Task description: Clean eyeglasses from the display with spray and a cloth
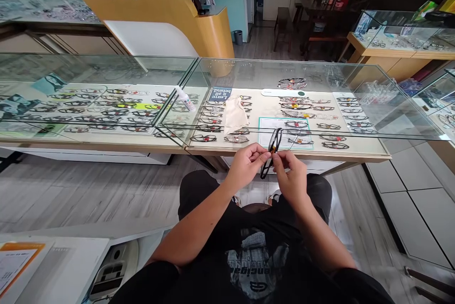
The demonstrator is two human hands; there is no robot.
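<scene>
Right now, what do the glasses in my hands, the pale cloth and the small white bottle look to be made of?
Eyeglasses: dark, with slim, slightly shiny rims; plastic or coated metal, I can't tell which.
Cloth: matte, soft-looking fabric, since it lies in loose folds; the fibre is unclear.
Bottle: probably smooth plastic, judging by its opaque white body and narrow tip.

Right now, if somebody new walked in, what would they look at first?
Probably the black glasses, pinched between the left hand and right hand in the middle. Next, maybe the big yellow counter at the upper left, or the pale cloth among the rows of glasses in the glass case.
</scene>
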